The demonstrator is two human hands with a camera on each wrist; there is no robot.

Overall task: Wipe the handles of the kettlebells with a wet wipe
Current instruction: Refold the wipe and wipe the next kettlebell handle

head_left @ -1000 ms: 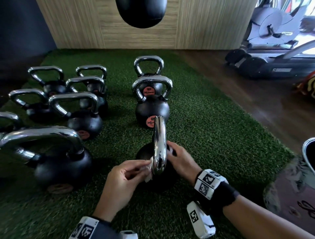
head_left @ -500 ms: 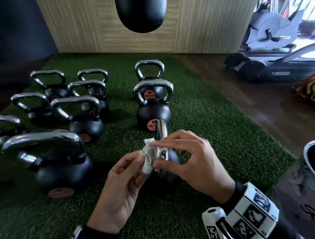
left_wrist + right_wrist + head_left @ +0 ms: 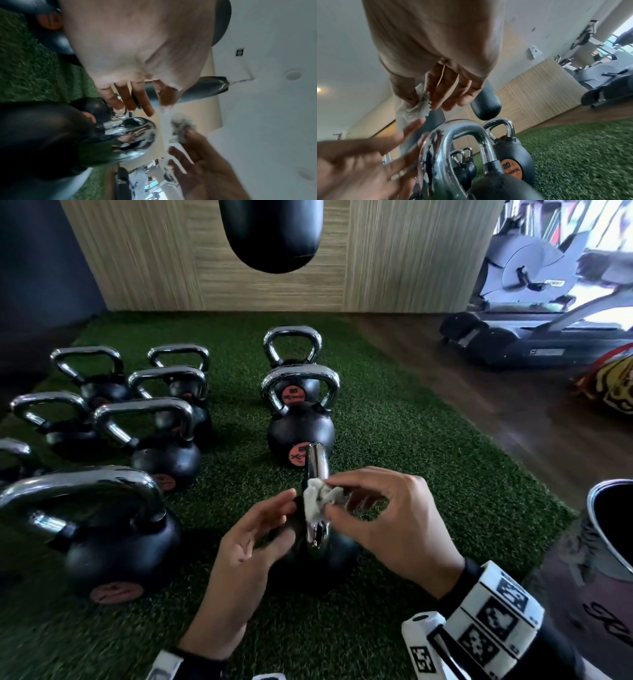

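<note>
Wet wipe held at the handle of the nearest kettlebell, on green turf.

On the turf [image 3: 428, 460], among other kettlebells, the nearest kettlebell [image 3: 329, 559] is seen end-on, its chrome handle [image 3: 318, 463] upright. The right hand [image 3: 394, 518] is seen pinching the crumpled wet wipe [image 3: 320, 498] between thumb and forefinger at the handle; whether they touch cannot be told. The left hand [image 3: 253, 537] is held relaxed and unclenched just beside it, nothing grasped.
</note>
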